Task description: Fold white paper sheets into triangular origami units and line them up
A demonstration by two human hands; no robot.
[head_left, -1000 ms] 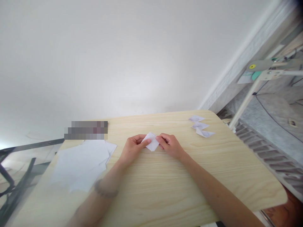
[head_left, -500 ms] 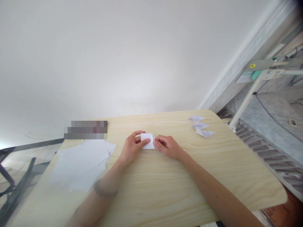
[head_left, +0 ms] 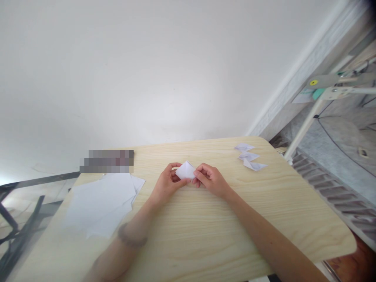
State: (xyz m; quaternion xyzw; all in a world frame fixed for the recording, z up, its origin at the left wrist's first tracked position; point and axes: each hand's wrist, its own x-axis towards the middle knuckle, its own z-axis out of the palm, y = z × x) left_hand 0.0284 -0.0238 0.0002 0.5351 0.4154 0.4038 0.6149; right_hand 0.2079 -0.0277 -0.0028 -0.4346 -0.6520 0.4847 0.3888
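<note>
A small folded white paper [head_left: 185, 171] is held above the middle of the table, one corner pointing away from me. My left hand [head_left: 169, 181] grips its left side and lower edge, the thumb lying along the bottom. At the right corner, my right hand [head_left: 210, 179] pinches the paper between thumb and fingers. Part of the lower edge is covered by my fingertips. A dark beaded bracelet [head_left: 132, 235] circles my left wrist.
Loose white sheets [head_left: 102, 199] lie overlapping at the left of the wooden table [head_left: 188, 243]. Three folded paper pieces [head_left: 249, 156] sit in a column at the back right. A blurred-out patch [head_left: 108, 161] covers something at the back left. A white wall rises behind.
The folded paper has turned from a square-on position to a diamond with one corner up. My left thumb has slid from its face to the lower edge.
</note>
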